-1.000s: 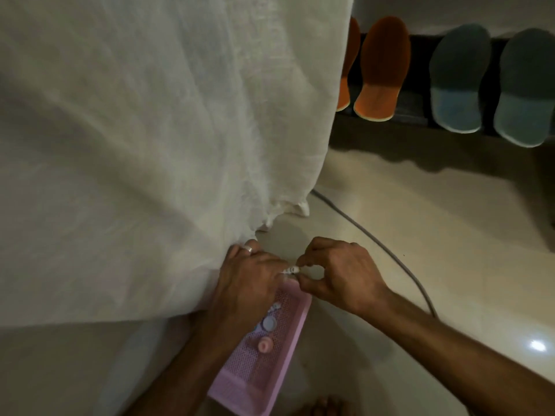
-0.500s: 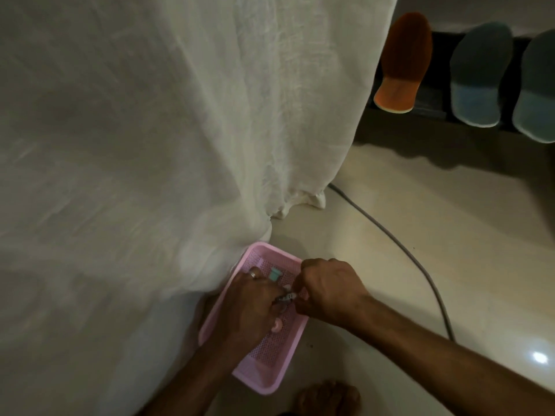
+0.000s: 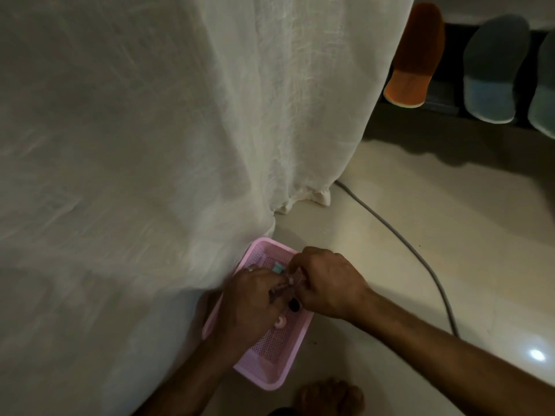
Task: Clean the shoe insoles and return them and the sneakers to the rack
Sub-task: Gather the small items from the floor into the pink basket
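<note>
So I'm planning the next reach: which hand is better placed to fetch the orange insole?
Probably the right hand. The orange insole leans up on the right, past the curtain, while the left hand sits against it. Both hands pinch a small item over the pink basket.

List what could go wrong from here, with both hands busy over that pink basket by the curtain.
1. The left hand and right hand pinch one small item over the pink basket; a slip could send it onto the floor.
2. The curtain drapes against the basket's far side and could snag.
3. The grey cable crossing the floor nearby is a possible trip hazard.
</note>
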